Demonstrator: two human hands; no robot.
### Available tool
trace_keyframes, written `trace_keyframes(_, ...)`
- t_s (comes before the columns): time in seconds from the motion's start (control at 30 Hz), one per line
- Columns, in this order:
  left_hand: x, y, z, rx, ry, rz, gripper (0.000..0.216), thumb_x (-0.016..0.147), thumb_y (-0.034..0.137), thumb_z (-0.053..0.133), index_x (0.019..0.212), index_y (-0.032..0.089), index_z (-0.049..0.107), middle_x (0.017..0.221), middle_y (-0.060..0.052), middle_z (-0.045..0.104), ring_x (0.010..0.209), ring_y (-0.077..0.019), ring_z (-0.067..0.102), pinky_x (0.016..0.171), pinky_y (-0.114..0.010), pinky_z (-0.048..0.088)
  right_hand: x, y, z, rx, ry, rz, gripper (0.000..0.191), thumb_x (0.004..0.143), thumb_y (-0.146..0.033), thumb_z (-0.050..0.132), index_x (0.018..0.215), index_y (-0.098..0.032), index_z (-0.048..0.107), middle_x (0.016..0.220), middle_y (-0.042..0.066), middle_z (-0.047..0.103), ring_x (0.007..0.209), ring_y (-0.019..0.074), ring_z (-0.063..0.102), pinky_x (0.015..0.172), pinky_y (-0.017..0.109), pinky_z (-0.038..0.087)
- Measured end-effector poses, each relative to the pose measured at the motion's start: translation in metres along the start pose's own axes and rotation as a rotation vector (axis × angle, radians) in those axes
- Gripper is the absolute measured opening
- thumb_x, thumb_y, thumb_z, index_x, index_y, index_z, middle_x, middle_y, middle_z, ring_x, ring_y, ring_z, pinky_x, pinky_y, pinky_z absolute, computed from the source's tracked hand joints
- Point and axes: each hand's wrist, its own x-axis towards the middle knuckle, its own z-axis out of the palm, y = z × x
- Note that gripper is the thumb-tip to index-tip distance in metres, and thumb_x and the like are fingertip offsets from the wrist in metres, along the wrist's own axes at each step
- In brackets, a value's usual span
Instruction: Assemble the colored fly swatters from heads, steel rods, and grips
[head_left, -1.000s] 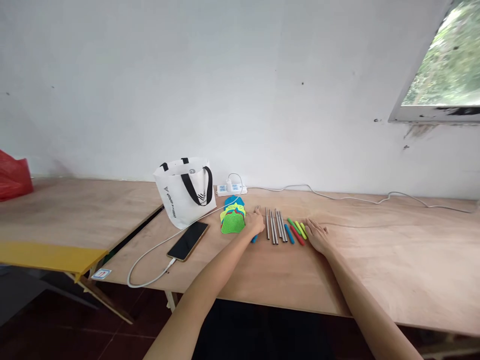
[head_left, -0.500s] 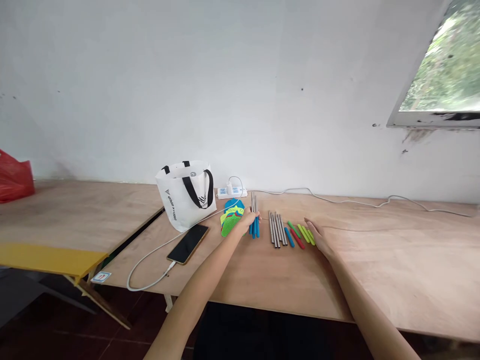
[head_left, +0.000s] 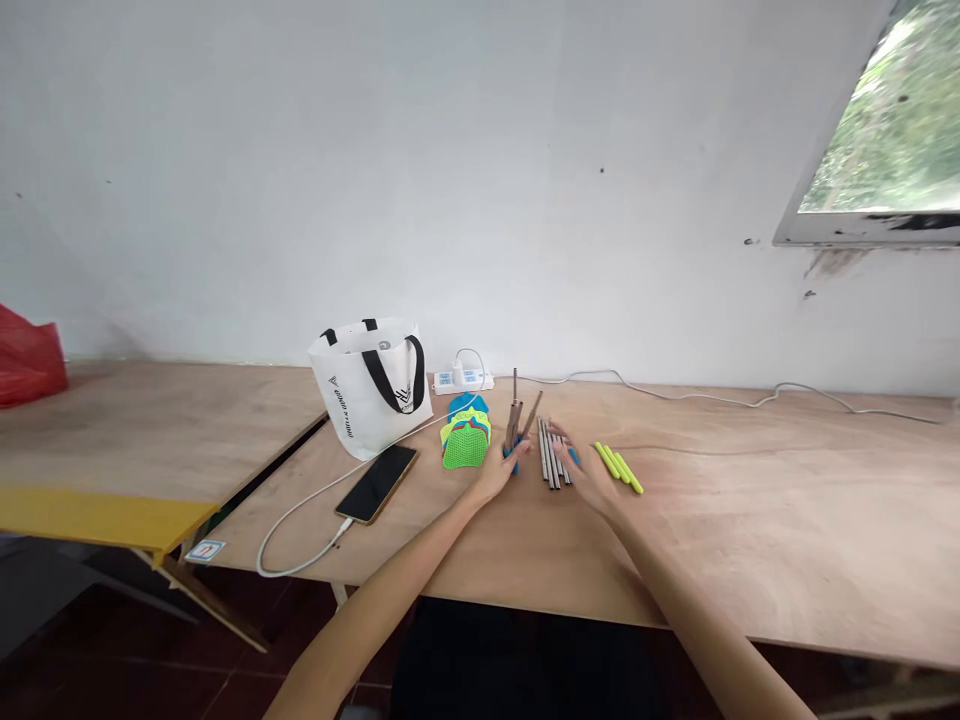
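My left hand (head_left: 496,470) is closed around a bundle of slim metal tubes (head_left: 514,412) with blue handles (head_left: 510,462) at their lower ends; the tubes fan apart above the fingers. To its right, several bare metal tubes (head_left: 553,460) lie side by side on the table. Over the right edge of this row reaches my right hand (head_left: 592,482), its thumb and fingers apart, with a loose blue handle (head_left: 574,456) showing between them. The space under its palm is hidden. Just right of that hand lie yellow-green handles (head_left: 619,466).
Perforated green, yellow and blue paddle-like pieces (head_left: 465,447) overlap left of my left hand. A phone (head_left: 376,485) on a white cable, a white bag (head_left: 367,390) and a power strip (head_left: 463,381) sit beyond. The wooden table (head_left: 765,540) has a front edge near me.
My right hand has moved left, from beside the yellow-green handles to the metal tube row, covering the red and green handles. The tubes in my left hand have spread apart.
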Motion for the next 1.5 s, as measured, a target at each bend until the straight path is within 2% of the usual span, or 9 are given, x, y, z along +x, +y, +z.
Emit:
trace_keyframes(0.13,-0.003,-0.003,-0.002,-0.026,0.066,-0.032,0.043,0.09,0.055,0.064,0.114,0.019,0.068,0.123,-0.012,0.072,0.125,-0.03,0.06,0.112,-0.047,0.043,0.014,-0.022,0.045,0.241,-0.117,0.028,0.078,0.092,-0.067,0.053,0.157,-0.031,0.031,0.158,0.01,0.045,0.143,0.0268,0.046,0.12,0.049,0.032)
trace_keyframes(0.27,-0.007,0.005,-0.008,-0.147,0.171,-0.081,0.047,0.092,0.056,0.061,0.116,0.017,0.068,0.127,-0.014,0.07,0.124,-0.03,0.062,0.11,-0.047,0.046,0.015,-0.025,0.067,0.412,-0.052,0.079,0.082,0.092,-0.068,0.054,0.159,-0.03,0.025,0.156,0.012,0.045,0.141,0.0239,0.047,0.118,0.046,0.036)
trace_keyframes(0.37,-0.011,0.022,-0.008,-0.262,0.229,-0.069,0.043,0.095,0.053,0.059,0.119,0.018,0.067,0.133,-0.011,0.068,0.132,-0.0274,0.057,0.113,-0.043,0.043,0.01,-0.025,0.068,0.49,-0.077,0.135,0.078,0.088,-0.068,0.059,0.151,-0.029,0.038,0.146,0.011,0.054,0.128,0.0247,0.059,0.105,0.044,0.05)
trace_keyframes(0.5,-0.016,0.044,-0.003,-0.308,0.193,-0.125,0.039,0.093,0.052,0.062,0.113,0.018,0.069,0.132,-0.011,0.068,0.134,-0.028,0.055,0.113,-0.042,0.043,0.002,-0.03,0.063,0.648,-0.373,0.209,0.06,0.086,-0.074,0.058,0.11,-0.019,0.066,0.09,0.006,0.073,0.071,0.0207,0.07,0.066,0.037,0.059)
trace_keyframes(0.6,-0.022,0.056,-0.003,-0.323,0.077,-0.157,0.038,0.09,0.051,0.068,0.11,0.018,0.07,0.125,-0.012,0.072,0.13,-0.0294,0.059,0.111,-0.043,0.044,-0.006,-0.037,0.059,0.689,-0.443,0.206,0.055,0.082,-0.073,0.064,0.088,-0.018,0.066,0.072,0.003,0.069,0.058,0.0181,0.065,0.058,0.034,0.055)
trace_keyframes(0.83,-0.021,0.074,-0.015,-0.569,-0.046,-0.316,0.047,0.08,0.043,0.081,0.114,0.015,0.063,0.103,-0.013,0.078,0.099,-0.0297,0.074,0.09,-0.043,0.058,-0.028,-0.053,0.05,0.791,-0.483,0.269,0.047,0.081,-0.065,0.072,0.081,-0.02,0.058,0.067,0.001,0.067,0.051,0.0142,0.06,0.05,0.028,0.049)
trace_keyframes(0.97,-0.014,0.084,-0.017,-0.576,-0.038,-0.258,0.046,0.086,0.048,0.074,0.114,0.013,0.064,0.1,-0.013,0.077,0.087,-0.0271,0.076,0.081,-0.041,0.061,-0.035,-0.057,0.048,0.775,-0.475,0.307,0.048,0.082,-0.067,0.07,0.083,-0.02,0.057,0.068,0.001,0.066,0.054,0.0155,0.061,0.055,0.031,0.052)
trace_keyframes(1.23,-0.022,0.094,-0.024,-0.199,-0.402,-0.023,0.039,0.094,0.052,0.064,0.113,0.019,0.072,0.105,-0.011,0.077,0.113,-0.0272,0.068,0.104,-0.04,0.05,-0.035,-0.043,0.059,0.567,-0.339,0.166,0.048,0.081,-0.069,0.069,0.088,-0.021,0.065,0.085,0.003,0.069,0.085,0.0225,0.065,0.084,0.039,0.054)
trace_keyframes(1.5,-0.017,0.104,-0.034,-0.555,-0.377,-0.17,0.047,0.085,0.045,0.078,0.119,0.015,0.065,0.1,-0.014,0.077,0.096,-0.0282,0.074,0.091,-0.041,0.056,-0.04,-0.038,0.058,0.5,-0.448,0.076,0.042,0.089,-0.06,0.065,0.103,-0.021,0.069,0.1,0.005,0.072,0.096,0.0248,0.066,0.093,0.042,0.053)
